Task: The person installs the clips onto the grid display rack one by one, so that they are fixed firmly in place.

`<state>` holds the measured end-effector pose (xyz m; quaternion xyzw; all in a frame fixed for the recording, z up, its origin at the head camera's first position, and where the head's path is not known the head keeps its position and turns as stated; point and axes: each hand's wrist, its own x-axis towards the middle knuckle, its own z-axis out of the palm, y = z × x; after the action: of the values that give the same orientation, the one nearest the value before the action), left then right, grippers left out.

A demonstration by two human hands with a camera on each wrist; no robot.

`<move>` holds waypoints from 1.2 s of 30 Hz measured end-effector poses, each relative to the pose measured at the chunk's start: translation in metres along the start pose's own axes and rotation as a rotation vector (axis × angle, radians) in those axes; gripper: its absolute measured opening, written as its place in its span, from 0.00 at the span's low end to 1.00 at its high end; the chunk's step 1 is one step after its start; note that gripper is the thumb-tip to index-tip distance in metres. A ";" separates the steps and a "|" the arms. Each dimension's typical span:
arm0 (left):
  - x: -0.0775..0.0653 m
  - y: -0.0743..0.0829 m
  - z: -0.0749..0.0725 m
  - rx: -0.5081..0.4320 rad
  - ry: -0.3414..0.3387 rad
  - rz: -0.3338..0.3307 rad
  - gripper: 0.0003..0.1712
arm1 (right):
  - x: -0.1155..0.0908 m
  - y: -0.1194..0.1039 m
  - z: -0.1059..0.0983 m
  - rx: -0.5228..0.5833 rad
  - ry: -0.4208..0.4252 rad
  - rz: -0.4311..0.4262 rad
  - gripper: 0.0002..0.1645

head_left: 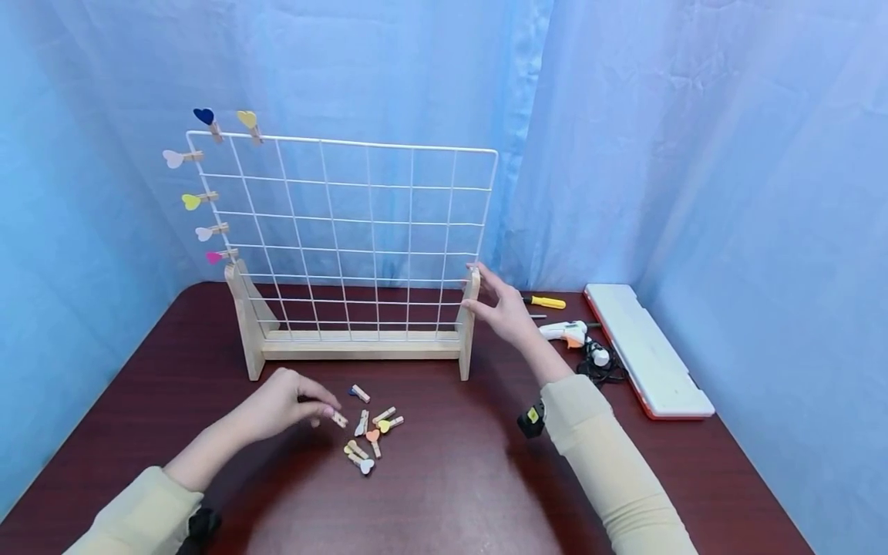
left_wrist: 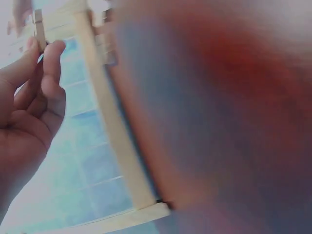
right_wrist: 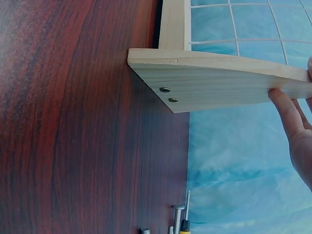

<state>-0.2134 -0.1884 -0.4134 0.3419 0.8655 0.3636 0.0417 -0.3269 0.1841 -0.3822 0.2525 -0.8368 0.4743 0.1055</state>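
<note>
My left hand pinches a small wooden clothespin between thumb and fingertips, low over the table; the left wrist view shows the same clothespin upright at the fingertips. Just right of it lie several loose clothespins with heart ends in white, yellow, orange and blue. Behind them stands a white wire grid in a wooden stand. My right hand holds the stand's right side post, thumb on the near side. Heart clothespins are clipped along the grid's left edge and top left.
On the right of the table lie a yellow-handled screwdriver, a white and orange glue gun with a coiled black cord, and a long white case with a red base. Blue curtains hang around the table.
</note>
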 end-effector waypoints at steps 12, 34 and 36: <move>0.033 0.063 -0.081 0.050 0.380 0.074 0.05 | -0.007 -0.026 -0.003 0.025 -0.007 -0.018 0.38; 0.110 0.153 -0.223 0.335 0.813 0.049 0.11 | -0.002 -0.017 -0.003 0.017 -0.001 -0.017 0.38; 0.115 0.153 -0.228 0.387 0.831 0.021 0.13 | -0.004 -0.025 -0.003 0.028 -0.002 -0.023 0.38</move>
<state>-0.2881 -0.1768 -0.1253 0.1774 0.8574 0.3019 -0.3772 -0.3110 0.1779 -0.3637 0.2640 -0.8272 0.4844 0.1068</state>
